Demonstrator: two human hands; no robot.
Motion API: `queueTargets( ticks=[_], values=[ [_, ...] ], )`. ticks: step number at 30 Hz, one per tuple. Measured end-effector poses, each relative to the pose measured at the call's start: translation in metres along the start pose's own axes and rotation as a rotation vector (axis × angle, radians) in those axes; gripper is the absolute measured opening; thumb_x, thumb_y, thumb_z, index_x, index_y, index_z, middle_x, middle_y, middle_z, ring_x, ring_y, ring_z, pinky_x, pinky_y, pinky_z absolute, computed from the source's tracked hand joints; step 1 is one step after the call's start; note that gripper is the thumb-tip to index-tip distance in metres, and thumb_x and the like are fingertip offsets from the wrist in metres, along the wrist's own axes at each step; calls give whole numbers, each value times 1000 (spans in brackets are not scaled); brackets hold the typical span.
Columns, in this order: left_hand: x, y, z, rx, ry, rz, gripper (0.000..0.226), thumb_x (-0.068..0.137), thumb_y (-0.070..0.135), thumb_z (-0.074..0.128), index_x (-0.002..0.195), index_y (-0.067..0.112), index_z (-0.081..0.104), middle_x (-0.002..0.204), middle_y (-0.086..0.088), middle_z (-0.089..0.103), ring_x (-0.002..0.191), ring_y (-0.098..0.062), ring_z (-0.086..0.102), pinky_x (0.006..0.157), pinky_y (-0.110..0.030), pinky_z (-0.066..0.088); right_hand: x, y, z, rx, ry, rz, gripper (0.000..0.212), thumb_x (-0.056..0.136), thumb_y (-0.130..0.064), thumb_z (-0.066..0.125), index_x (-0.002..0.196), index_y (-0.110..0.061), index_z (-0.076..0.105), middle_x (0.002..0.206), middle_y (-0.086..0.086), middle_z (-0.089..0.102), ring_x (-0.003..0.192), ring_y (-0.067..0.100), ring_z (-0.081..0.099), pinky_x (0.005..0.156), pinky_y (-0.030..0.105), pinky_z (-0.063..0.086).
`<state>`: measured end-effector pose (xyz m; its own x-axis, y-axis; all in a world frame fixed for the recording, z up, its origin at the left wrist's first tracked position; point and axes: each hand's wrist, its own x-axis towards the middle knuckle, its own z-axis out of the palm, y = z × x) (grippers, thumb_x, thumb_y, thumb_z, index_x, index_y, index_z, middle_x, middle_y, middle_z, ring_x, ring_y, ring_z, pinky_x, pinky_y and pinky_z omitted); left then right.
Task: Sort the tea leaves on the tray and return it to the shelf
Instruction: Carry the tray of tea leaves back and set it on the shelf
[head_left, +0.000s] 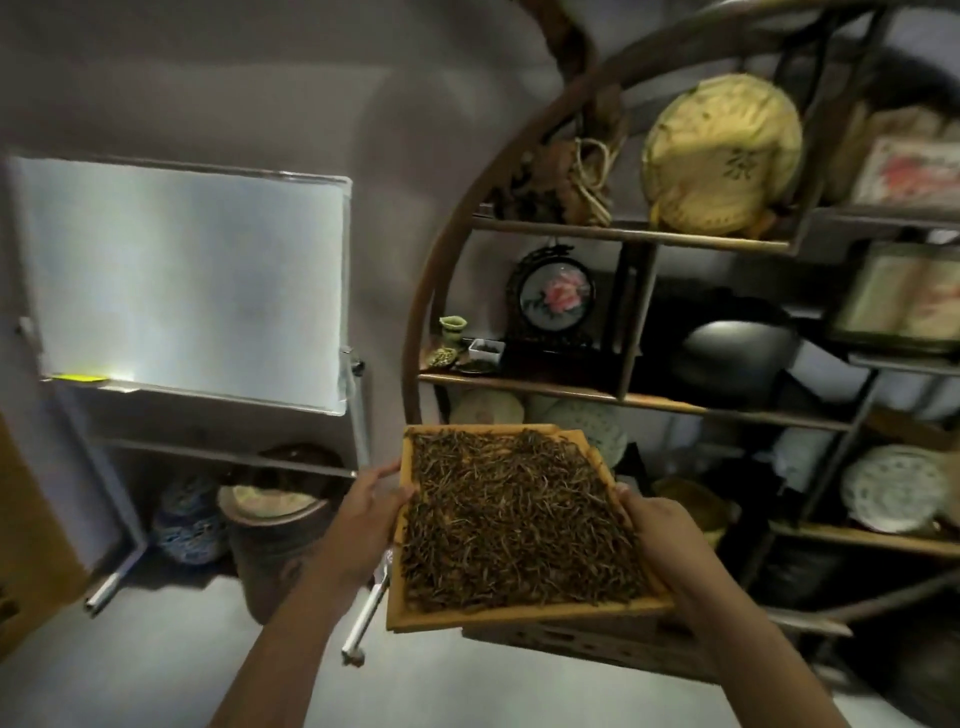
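One wooden tray (524, 618), filled edge to edge with dark tea leaves (514, 519), is clasped at its side edges by left hand (371, 512) and right hand (657, 525).

Head-worn view, forward and down, close over tray (524, 616).

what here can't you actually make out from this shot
Head view only:
- Tray floor: covered by the tea leaves, so how well they are sorted is unclear.
- Fingers of the left hand and right hand under the tray: hidden by it.
- Which shelf slot is free: clutter and dark.
- Small dishes on the shelf: contents too small and blurred.
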<state>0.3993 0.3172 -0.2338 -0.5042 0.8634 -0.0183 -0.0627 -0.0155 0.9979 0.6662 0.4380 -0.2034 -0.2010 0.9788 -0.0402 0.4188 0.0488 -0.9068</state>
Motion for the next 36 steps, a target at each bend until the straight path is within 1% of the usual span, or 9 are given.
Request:
queueTargets(
  ticks=[4,8,15,22,26,29,32,34,36],
  values=[
    [44,-4,27,30,-91,-11,23,97,30,56,120,30,56,106,-4,70,86,-13,73,68,-29,54,28,9,-7,36,55,51,46,99,-38,42,74,-12,70,79,3,67,76,14,58,60,26,38],
    [90,-7,50,53,-133,-5,25,97,31,55,122,27,54,110,-4,67,94,-16,68,65,-28,49,66,17,-9,35,96,112,48,101,-35,37,72,-11,68,73,2,65,72,13,58,56,25,35],
    [205,-22,93,100,-109,-11,18,98,31,55,115,27,55,103,-2,69,83,-11,70,59,-23,48,180,27,-4,128,147,144,47,99,-37,43,68,-14,69,60,-6,68,68,10,62,52,24,38],
    [325,-39,128,66,-91,-74,17,97,29,56,113,22,56,101,-9,73,89,-27,73,83,-49,56,309,45,9,116,132,103,46,100,-36,38,73,-14,68,74,1,68,73,11,62,54,23,44],
    [378,-55,139,18,-121,-138,19,97,29,56,115,26,61,101,-3,76,88,-17,74,67,-29,55,363,59,19,135,152,154,52,99,-34,41,65,-4,66,66,7,67,66,16,60,60,28,43],
    [422,-72,148,-37,-159,-178,22,99,22,53,117,26,63,101,-2,77,95,-20,73,70,-29,55,406,69,26,132,157,184,54,100,-34,41,76,7,66,74,18,70,63,16,60,55,26,43],
    [463,-90,153,-39,-176,-206,26,101,15,49,117,27,64,99,1,77,94,-16,72,69,-28,56,438,77,35,160,174,256,50,99,-35,43,78,3,70,64,8,70,62,16,62,53,27,44],
    [484,-100,155,-37,-188,-226,26,101,14,48,119,26,64,94,4,78,85,-13,74,65,-24,56,454,83,42,173,175,286,50,98,-36,45,77,0,72,70,11,73,70,23,67,58,32,47],
    [500,-107,158,-22,-190,-218,25,101,13,49,119,24,63,74,10,75,60,-13,69,55,-17,53,469,86,48,179,164,300,54,99,-37,43,82,7,70,83,22,72,83,34,68,71,42,52]
  ],
)
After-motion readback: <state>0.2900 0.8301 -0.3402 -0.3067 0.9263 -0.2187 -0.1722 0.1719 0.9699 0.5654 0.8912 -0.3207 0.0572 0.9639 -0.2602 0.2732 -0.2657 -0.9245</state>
